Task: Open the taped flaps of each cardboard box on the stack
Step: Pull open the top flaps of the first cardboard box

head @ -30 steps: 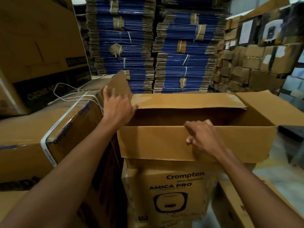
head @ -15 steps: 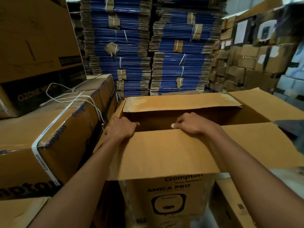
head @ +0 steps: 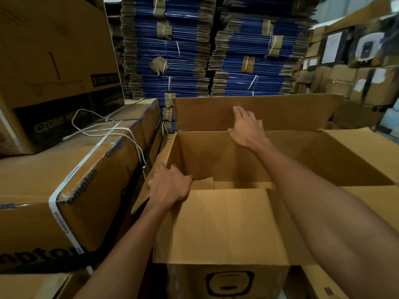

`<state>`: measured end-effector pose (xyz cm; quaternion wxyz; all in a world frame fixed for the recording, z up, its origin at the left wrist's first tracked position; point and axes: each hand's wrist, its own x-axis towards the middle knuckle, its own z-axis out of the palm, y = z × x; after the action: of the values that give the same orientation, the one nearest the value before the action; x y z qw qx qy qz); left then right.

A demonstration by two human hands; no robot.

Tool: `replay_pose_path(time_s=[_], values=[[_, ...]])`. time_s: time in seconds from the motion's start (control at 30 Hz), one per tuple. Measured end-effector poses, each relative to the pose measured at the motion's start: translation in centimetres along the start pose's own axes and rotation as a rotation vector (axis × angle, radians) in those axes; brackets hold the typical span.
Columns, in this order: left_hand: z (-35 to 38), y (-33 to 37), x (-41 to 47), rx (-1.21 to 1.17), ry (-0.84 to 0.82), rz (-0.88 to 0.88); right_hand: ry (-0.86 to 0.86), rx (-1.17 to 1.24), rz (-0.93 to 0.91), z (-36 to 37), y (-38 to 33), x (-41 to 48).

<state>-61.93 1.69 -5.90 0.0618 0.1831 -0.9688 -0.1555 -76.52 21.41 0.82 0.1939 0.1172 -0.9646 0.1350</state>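
**Top box open; far flap being pushed back**

Location. The box (head: 216,160) sits at centre view, on another printed carton. No tape bridges its mouth, and all four flaps are apart.

Flaps. The near flap (head: 216,223) hangs out and down at 6 o'clock. The right flap (head: 371,152) lies spread at 3 o'clock. The far flap (head: 280,113) stands roughly upright at 12 o'clock. The left flap (head: 160,156) is turned down at 9 o'clock, squeezed against the taped box (head: 64,180) alongside.

Hands. The left hand (head: 169,188) has its fingers curled over the left flap's edge near the 7 o'clock corner, gripping it. The right hand (head: 246,128) is spread, fingers straight, palm flat against the inner face of the far flap near its fold line.

Assessment. The step in hand appears to be laying the far flap fully back. Recommended practice:
- Push higher on the flap, away from the crease, so it hinges rather than buckles.
- Hold the left grip firm so the box does not slide towards 12 o'clock off the carton beneath.
- Watch the cable (head: 141,157) draped over the taped box at 9 o'clock; its end hangs close to the left flap and could snag.

Remaining. This box looks nearly done. The taped box at 9 o'clock is sealed.
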Motion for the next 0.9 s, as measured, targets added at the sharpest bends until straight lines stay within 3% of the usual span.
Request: replay_pose_path(time_s=[0.23, 0.4, 0.57, 0.67, 0.9], values=[[0.0, -0.1, 0.0, -0.015, -0.018, 0.017, -0.156, -0.112, 0.018, 3.9, 1.6, 4.6], [0.1, 0.2, 1.0, -0.006, -0.026, 0.014, -0.403, -0.057, 0.095, 7.7, 3.5, 5.8], [0.1, 0.2, 2.0, -0.019, -0.020, 0.012, -0.363, -0.074, -0.020, 7.8, 3.5, 4.7], [-0.1, 0.4, 2.4, -0.011, -0.021, 0.013, -0.372, -0.051, 0.002, 6.6, 3.2, 2.5], [0.0, 0.4, 1.3, -0.082, 0.081, -0.001, -0.221, 0.250, 0.094, 0.2, 4.9, -7.3]])
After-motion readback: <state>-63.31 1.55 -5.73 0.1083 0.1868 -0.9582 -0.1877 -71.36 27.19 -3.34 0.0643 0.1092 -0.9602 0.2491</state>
